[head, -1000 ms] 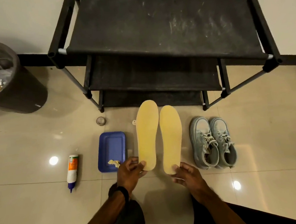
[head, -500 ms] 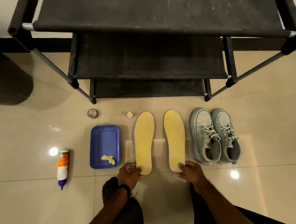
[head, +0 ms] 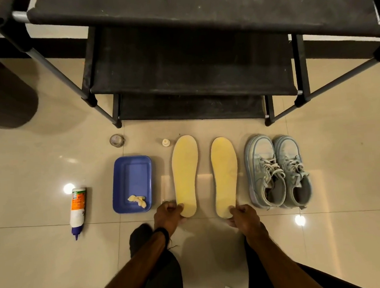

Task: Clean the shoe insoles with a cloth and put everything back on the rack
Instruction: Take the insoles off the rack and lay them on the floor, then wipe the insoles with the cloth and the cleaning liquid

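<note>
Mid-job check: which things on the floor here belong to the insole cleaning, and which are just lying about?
For the job:
- two yellow insoles, heels held by left hand and right hand
- pale cloth scrap in blue tray
- bottle
- grey shoes
- black rack

Lying about:
- small round cap
- white nozzle piece
- dark bin

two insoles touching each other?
Apart. The head view shows a plain strip of bare floor between the left insole and the right insole along their whole length.

— The floor tiles? 
— Glossy, mirroring the lamps. 
— The rack? 
— Matt black cloth shelves, dusty; metal tubes. Insoles matt; tray smooth plastic.
</note>
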